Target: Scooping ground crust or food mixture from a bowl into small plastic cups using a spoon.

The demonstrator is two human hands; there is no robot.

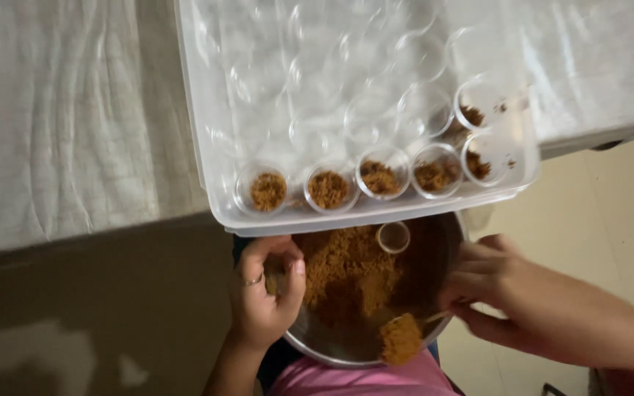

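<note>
Blur softens the right hand (508,293), and its wrist runs off the frame's right edge. Its fingers pinch a thin spoon handle; the spoon (402,337) carries a heap of brown crumbly powder above the near rim of the metal bowl (434,242). The bowl, partly hidden under the clear plastic tray (214,147), holds more powder and 1 empty small cup (393,237). The tray rests on the cloth-covered desk (67,117), with 5 front cups (328,188) holding powder among many empty cups. The left hand (266,293) curls its fingers over the bowl's left rim.
</note>
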